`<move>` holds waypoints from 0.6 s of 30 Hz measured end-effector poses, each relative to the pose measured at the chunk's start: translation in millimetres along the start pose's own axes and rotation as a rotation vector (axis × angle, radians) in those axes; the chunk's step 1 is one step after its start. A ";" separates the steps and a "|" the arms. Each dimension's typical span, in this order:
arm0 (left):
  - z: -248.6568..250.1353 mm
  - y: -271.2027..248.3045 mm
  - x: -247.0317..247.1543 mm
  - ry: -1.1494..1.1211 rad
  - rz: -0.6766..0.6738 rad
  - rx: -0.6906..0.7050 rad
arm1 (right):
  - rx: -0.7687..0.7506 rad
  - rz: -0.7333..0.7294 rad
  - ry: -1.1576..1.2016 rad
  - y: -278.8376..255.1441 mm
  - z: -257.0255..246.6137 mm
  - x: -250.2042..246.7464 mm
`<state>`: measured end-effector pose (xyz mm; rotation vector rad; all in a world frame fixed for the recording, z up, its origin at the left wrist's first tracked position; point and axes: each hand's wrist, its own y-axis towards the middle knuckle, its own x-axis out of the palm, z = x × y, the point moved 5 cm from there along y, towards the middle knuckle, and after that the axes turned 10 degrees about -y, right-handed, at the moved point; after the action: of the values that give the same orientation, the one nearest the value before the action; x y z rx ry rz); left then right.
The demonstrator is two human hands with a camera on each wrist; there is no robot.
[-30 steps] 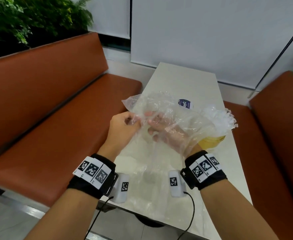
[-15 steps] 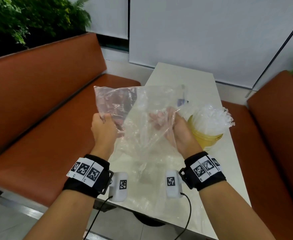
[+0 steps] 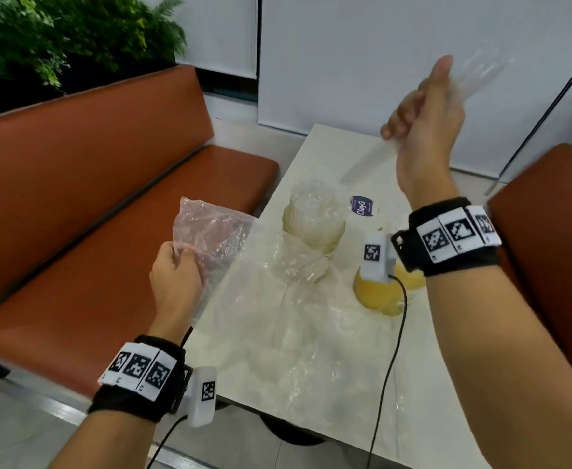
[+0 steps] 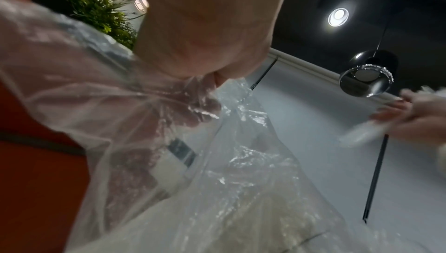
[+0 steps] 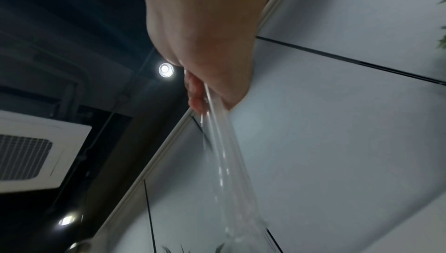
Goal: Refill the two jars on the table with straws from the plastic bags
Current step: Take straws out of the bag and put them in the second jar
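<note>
The right hand (image 3: 425, 120) is raised at about one o'clock above the table (image 3: 315, 394), its fingers curled round a small bundle of clear straws (image 5: 224, 154) that runs out past the fist. The left hand (image 3: 176, 279), low at about nine o'clock off the table's left edge, pinches the mouth of a crumpled clear plastic bag (image 3: 210, 228) whose film trails across the tabletop. Out from there, at twelve o'clock from the left hand's side, one jar (image 3: 313, 221) stands heaped with clear straws and looks filled. The second jar (image 3: 377, 292), yellowish, sits at about three o'clock, mostly hidden by the right wrist, so its fill cannot be judged. By my reading the refill is well along: this handful has yet to be set in a jar.
</note>
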<state>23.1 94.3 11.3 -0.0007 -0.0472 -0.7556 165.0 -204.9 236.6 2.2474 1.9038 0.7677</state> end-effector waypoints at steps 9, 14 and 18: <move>4.9 -15.1 30.8 -0.102 -0.302 0.040 | -0.006 -0.260 -0.429 20.6 101.0 48.5; 20.2 -13.4 44.0 -0.024 -0.401 0.120 | 0.058 -0.281 -0.581 12.2 162.7 29.1; 22.7 -9.5 50.6 -0.004 -0.414 0.114 | -0.003 -0.251 -0.679 7.7 176.1 20.7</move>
<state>52.3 53.1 36.0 0.1186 -0.0962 -1.1662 250.0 -144.2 93.1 1.8631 1.7597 -0.0378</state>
